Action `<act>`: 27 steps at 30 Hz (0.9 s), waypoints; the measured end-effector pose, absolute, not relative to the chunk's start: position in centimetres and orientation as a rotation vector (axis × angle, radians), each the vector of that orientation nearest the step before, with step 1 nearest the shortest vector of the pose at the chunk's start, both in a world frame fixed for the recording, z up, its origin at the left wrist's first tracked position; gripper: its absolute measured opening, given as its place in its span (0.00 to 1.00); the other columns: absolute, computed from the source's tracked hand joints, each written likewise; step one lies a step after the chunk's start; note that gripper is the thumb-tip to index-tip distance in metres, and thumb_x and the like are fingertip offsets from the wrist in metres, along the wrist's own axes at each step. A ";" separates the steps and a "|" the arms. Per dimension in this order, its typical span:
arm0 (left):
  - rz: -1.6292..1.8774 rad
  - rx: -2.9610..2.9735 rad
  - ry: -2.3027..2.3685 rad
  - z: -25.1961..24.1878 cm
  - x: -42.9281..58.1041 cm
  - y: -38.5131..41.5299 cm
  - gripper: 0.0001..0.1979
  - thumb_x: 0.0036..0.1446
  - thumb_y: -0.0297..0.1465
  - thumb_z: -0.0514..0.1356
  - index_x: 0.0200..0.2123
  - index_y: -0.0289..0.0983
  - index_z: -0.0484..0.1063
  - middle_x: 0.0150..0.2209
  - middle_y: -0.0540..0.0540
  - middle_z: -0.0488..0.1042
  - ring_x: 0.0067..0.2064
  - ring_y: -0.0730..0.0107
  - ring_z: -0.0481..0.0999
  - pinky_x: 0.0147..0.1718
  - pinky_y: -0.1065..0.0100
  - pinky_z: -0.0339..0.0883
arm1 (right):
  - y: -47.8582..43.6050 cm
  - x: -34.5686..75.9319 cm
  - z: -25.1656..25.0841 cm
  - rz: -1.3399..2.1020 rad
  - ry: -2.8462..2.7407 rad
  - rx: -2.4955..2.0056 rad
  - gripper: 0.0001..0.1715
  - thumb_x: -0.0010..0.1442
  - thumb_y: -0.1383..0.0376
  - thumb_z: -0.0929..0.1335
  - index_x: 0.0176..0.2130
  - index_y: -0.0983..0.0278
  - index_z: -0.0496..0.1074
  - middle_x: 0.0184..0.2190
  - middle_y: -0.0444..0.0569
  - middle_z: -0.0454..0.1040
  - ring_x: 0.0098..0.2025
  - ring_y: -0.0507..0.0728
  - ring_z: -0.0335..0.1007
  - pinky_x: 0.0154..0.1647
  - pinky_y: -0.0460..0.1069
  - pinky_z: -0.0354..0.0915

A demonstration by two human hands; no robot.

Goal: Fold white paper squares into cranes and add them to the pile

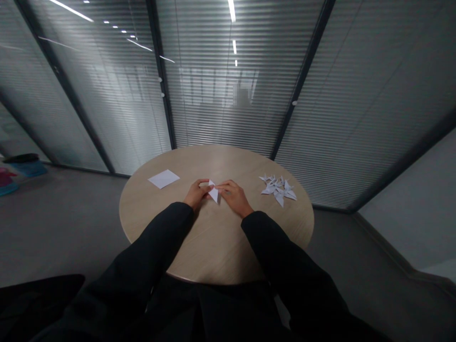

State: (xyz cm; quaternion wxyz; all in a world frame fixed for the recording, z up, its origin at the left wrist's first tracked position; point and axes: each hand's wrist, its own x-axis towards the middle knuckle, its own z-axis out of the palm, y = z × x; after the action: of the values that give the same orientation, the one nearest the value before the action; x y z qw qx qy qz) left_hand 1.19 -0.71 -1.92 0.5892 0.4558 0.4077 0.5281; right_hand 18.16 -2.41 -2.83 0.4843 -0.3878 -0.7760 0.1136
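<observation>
Forearms [164, 228] converging, 2 hands [196, 194] hold 1 folded paper [214, 195] between loosely bent fingers [225, 185].

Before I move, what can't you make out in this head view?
Head view:
- Folded paper: partly covered by the left hand and right hand; creases too small.
- White paper cluster: overlapping pieces hide the exact count.
- Pink object: cut off by the left edge.

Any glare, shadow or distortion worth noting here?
Head view: light streaks reflect in the glass panels; head view: the table is shadowed towards its near edge, sleeves almost black; head view: dark frames splay outward, as through a wide lens; head view: folded paper too small for creases to show.
</observation>
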 end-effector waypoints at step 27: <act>1.088 1.220 0.900 -3.3 0.7 0.3 0.17 0.38 0.38 0.70 0.30 0.32 0.76 0.24 0.48 0.73 0.23 0.77 0.68 0.24 0.73 0.62 | -2.2 18.1 -3.2 0.350 -1.965 -0.871 0.04 0.56 0.64 0.72 0.35 0.59 0.79 0.41 0.50 0.72 0.46 0.57 0.69 0.53 0.54 0.64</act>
State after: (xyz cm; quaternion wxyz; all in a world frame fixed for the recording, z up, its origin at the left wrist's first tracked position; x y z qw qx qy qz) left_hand 0.69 0.29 -3.32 0.5955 0.5252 0.3876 0.4683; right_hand 18.05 -2.23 -3.20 0.4634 -0.3543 -0.7997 0.1422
